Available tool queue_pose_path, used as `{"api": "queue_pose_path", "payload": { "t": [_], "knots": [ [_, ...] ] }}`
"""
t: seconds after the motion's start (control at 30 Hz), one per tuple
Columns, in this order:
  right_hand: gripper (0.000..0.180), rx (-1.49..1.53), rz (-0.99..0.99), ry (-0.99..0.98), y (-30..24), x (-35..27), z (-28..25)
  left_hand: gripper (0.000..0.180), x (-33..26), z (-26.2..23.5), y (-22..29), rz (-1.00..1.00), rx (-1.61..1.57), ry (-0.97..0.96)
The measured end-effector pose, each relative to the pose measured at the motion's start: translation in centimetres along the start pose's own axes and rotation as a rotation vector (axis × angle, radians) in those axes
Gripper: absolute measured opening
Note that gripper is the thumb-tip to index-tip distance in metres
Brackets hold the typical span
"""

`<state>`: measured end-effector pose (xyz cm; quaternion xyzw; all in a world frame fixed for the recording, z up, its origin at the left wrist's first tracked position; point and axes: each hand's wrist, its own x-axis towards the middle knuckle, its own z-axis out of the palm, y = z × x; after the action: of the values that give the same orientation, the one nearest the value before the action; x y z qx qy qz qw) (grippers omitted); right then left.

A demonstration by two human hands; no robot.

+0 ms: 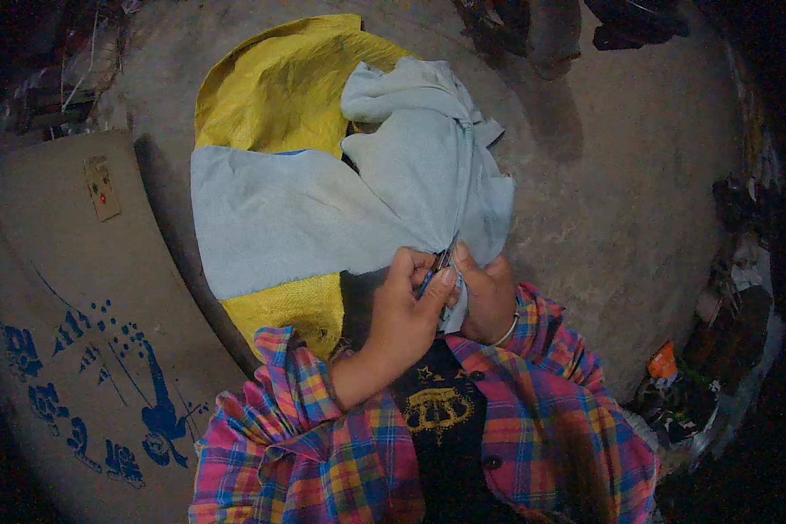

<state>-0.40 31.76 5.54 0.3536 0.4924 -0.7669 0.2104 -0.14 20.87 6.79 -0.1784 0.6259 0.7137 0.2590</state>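
One small blue tool (427,281) sits gripped in the left hand (400,314), while the right hand (491,301) pinches the pale blue cloth (297,210) just beside it. From where I stand, the cloth spreads forward, partly covering a yellow sack (271,87).

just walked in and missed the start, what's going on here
A person is working on a pale blue cloth with both hands. The left hand grips a small blue tool, its exact kind unclear, against the cloth, while the right hand pinches the fabric beside it. Yellow woven material shows behind and below the cloth.
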Motion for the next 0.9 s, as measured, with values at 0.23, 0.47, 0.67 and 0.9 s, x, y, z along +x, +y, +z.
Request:
{"api": "queue_pose_path", "payload": {
  "t": [0.23,0.47,0.67,0.9],
  "knots": [
    [0.021,0.080,0.006,-0.010,0.17,0.30,0.12,0.014,-0.28,-0.13,0.17,0.025,-0.025,0.002],
    [0.020,0.113,0.004,-0.024,-0.11,0.14,0.37,0.014,-0.33,-0.18,0.16,-0.016,-0.076,0.009],
    [0.018,0.071,-0.024,-0.017,0.33,0.55,0.28,0.014,-0.33,-0.07,0.16,0.000,-0.048,0.020],
    [0.016,0.091,-0.032,0.006,0.18,0.32,0.38,0.015,-0.62,-0.20,0.18,0.022,-0.080,0.013]
  ]
}}
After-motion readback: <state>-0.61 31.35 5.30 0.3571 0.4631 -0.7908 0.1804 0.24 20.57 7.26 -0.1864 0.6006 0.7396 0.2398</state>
